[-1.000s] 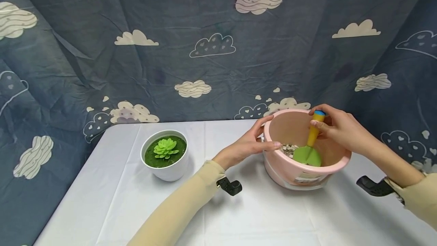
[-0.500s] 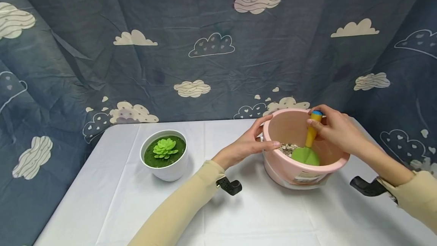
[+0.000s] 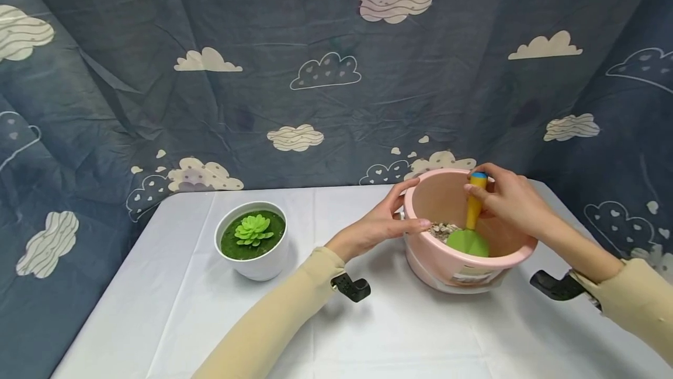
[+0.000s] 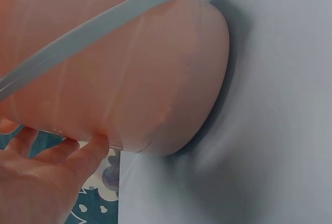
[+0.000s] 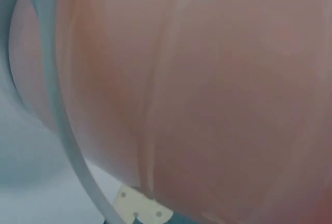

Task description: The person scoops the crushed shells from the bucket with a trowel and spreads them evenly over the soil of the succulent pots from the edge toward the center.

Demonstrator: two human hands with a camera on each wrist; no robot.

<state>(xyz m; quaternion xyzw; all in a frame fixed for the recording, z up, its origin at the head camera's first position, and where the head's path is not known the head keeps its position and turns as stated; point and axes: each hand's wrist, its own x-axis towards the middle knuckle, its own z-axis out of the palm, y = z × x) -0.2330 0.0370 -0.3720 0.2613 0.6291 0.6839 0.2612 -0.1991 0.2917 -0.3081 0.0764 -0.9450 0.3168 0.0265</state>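
Note:
A pink bucket [image 3: 441,262] with a pale bail handle [image 4: 98,32] stands on the white-covered table at the right. My left hand [image 3: 375,224] holds its left side, thumb at the rim and fingers spread along the outer wall. Inside, small pale pebbles [image 3: 443,230] lie at the left. My right hand [image 3: 507,198] reaches over the rim and grips the yellow, blue-tipped handle of a toy trowel [image 3: 475,209]. The trowel's green blade points down beside the pebbles; its tip is hidden by the bucket's front rim. The right wrist view shows only bucket wall and bail.
A white pot [image 3: 265,263] with a green artificial succulent [image 3: 253,230] stands on the left of the table [image 3: 389,332]. Behind hangs a dark blue cloth [image 3: 236,116] with cloud prints. A black camera mount [image 3: 351,288] sits on each wrist.
My right hand has moved left with the trowel, bringing the blade closer to the pebbles. The left hand and the bucket stay nearly where they were.

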